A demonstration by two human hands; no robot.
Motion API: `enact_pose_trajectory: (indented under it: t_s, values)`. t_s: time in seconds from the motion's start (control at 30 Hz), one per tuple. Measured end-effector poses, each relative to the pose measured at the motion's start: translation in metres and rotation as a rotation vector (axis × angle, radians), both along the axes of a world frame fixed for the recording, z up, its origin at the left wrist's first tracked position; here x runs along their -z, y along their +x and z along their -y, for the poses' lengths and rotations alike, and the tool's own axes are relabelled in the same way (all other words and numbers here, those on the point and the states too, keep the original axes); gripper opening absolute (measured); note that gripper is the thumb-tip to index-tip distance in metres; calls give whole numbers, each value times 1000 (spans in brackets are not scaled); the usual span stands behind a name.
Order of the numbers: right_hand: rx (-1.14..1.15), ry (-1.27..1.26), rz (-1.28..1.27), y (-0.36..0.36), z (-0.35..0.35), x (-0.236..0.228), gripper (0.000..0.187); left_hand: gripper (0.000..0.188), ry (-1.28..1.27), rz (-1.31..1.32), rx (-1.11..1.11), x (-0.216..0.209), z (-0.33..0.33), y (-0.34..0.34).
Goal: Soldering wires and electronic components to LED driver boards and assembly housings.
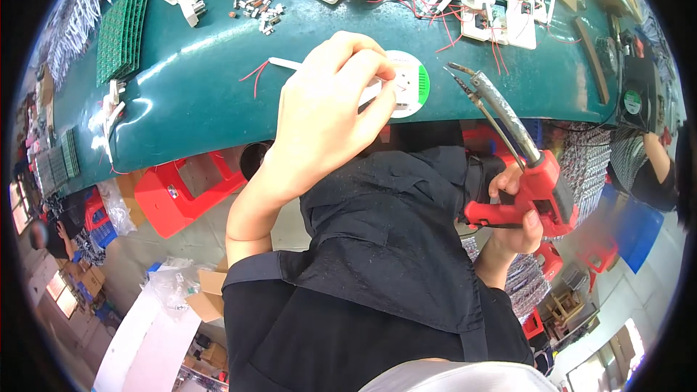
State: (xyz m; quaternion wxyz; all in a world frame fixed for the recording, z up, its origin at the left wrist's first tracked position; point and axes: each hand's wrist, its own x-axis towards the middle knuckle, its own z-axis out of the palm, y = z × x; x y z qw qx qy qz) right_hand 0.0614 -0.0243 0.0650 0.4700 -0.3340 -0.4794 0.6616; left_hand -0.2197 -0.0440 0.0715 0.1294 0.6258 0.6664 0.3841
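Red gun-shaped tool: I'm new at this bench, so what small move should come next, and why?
Perhaps ease the red gun-shaped tool toward the white part: the right hand grips the tool, but its tip stands apart from the part the left hand pinches.

The scene is brightly lit. White glare streaks the green tabletop (218, 33) toward ten o'clock, and the left hand (325, 98) is nearly washed out along its back. Window panes (62, 294) at eight o'clock blow out to white, while the black apron (377, 210) sinks into dark folds. Fisheye distortion bows the table's edge; a black rim circles the view, and a blue panel (642, 232) past three o'clock looks smeared.
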Motion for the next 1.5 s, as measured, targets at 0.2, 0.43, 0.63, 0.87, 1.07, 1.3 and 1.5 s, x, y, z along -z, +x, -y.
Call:
enact_pose_trajectory:
  t_s: [0.2, 0.43, 0.63, 0.87, 1.07, 1.3, 1.5]
  values:
    - [-35, -49, -72, -13, 2, 1, 53, 24, 20, 117, 9, 3, 6, -1]
    - [-175, -317, -713, -62, -16, 7, 65, 32, -77, 493, -44, 7, 21, -40]
    - [-260, -239, -722, -95, -24, 17, 80, 28, -249, 599, 40, 19, 23, -54]
    - [-247, -180, -649, -96, -23, 18, 76, 22, -589, 638, 135, 7, 5, -61]
    - [-242, -158, -579, -96, -24, 14, 77, 10, -160, 766, -71, 8, 16, -46]
    - [-164, -128, -364, -62, -17, 7, 72, 13, -152, 494, 18, -1, 16, -24]
    - [-176, -113, -124, -25, -8, 0, 69, 13, -195, 632, -73, 3, 11, -5]
